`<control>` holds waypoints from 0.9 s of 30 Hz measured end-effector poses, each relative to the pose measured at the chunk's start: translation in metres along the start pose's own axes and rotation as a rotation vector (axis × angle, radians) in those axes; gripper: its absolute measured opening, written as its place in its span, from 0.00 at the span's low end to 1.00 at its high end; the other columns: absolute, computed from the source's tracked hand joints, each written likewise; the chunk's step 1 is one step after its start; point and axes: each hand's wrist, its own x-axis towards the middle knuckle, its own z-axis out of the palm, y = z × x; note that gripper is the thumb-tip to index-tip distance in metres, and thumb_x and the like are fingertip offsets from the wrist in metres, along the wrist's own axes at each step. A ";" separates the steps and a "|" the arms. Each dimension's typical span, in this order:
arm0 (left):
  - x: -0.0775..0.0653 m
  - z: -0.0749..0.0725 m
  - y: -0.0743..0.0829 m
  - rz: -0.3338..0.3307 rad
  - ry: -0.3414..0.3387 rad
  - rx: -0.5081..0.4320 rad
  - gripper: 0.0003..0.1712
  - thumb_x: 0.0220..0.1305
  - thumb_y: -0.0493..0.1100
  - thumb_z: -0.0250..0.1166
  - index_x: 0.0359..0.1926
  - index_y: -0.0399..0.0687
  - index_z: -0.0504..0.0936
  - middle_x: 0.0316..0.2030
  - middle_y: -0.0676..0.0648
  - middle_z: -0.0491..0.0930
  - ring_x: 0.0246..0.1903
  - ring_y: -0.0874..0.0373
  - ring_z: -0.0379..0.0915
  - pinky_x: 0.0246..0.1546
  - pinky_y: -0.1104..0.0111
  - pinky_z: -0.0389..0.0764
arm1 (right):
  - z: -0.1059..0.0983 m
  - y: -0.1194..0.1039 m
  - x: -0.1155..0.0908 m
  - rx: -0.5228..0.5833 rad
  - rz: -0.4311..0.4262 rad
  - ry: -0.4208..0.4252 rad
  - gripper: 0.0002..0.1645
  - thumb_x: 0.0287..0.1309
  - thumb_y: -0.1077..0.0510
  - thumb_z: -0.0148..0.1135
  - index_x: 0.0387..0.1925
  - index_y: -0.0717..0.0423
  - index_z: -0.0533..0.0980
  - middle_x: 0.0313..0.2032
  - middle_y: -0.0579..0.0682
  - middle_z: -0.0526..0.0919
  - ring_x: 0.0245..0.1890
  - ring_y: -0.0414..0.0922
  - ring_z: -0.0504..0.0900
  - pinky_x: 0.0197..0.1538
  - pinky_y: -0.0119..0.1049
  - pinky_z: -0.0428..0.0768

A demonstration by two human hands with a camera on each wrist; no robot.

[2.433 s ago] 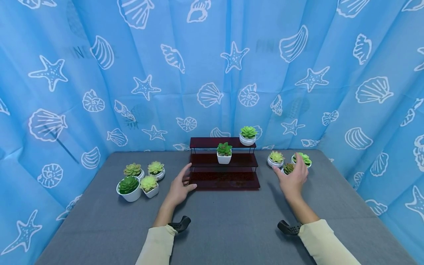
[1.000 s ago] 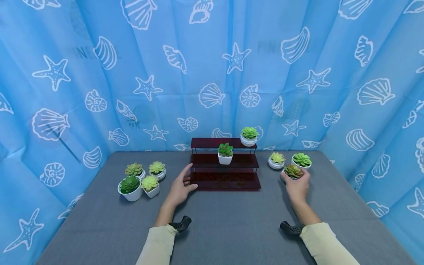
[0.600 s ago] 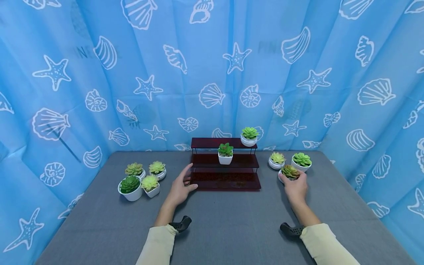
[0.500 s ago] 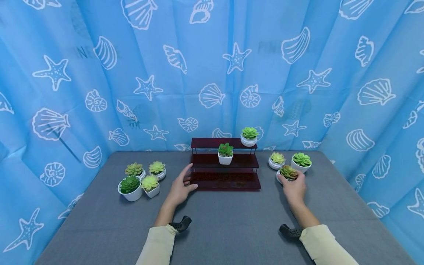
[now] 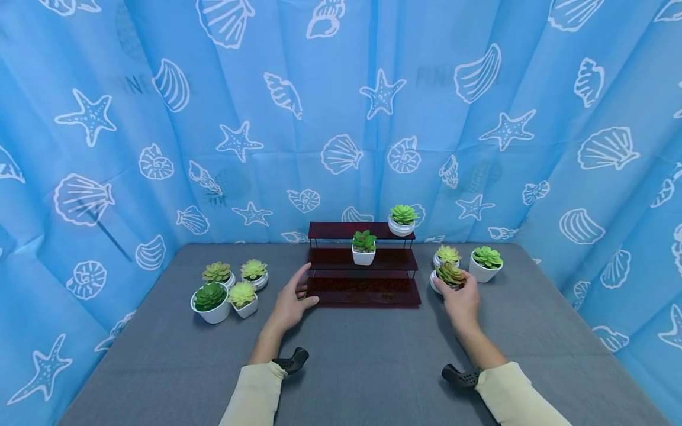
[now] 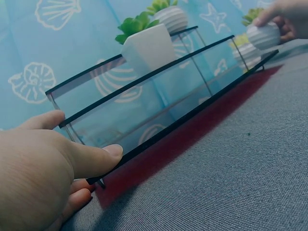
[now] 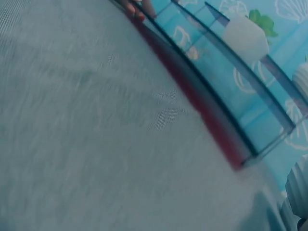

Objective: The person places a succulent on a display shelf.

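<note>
My left hand point(image 5: 290, 303) holds the left end of a three-tier dark red display shelf point(image 5: 341, 290). In the left wrist view its thumb lies on the lowest tier's front edge, with other fingers curled below the corner. To the shelf's right, my right hand point(image 5: 462, 299) grips a ribbed round white pot holding a reddish-green succulent point(image 5: 450, 273). The left wrist view shows this pot point(image 6: 263, 35) raised off the cloth. A green succulent in a square pot point(image 5: 364, 248) stands on the middle tier, and one in a round pot point(image 5: 402, 220) on the top tier's right end.
Behind the held pot is a pale yellow-green succulent point(image 5: 447, 255); farther right stands a bright green one point(image 5: 486, 264). Several potted succulents, including a dark green one point(image 5: 210, 303), cluster at the left on the grey cloth point(image 5: 362, 367). A blue shell-print curtain point(image 5: 341, 118) surrounds the table.
The right hand has come down from above the right-hand pots, taken hold of the reddish-green succulent's pot and carried it left toward the shelf. The left hand stays at the shelf's end.
</note>
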 end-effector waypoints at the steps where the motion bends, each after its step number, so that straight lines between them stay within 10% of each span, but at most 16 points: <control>1: 0.000 0.000 0.000 -0.001 0.001 -0.001 0.45 0.61 0.33 0.68 0.74 0.63 0.59 0.65 0.38 0.67 0.58 0.43 0.69 0.58 0.51 0.71 | 0.001 -0.003 0.000 0.010 -0.007 -0.002 0.39 0.58 0.55 0.68 0.63 0.68 0.61 0.57 0.66 0.70 0.57 0.56 0.69 0.55 0.51 0.72; 27: 0.000 0.000 0.001 -0.010 -0.002 -0.009 0.46 0.60 0.33 0.68 0.74 0.64 0.58 0.65 0.39 0.67 0.58 0.44 0.69 0.58 0.52 0.72 | 0.048 -0.045 0.007 0.225 -0.185 -0.023 0.34 0.53 0.61 0.72 0.58 0.67 0.67 0.53 0.62 0.76 0.51 0.49 0.74 0.49 0.31 0.70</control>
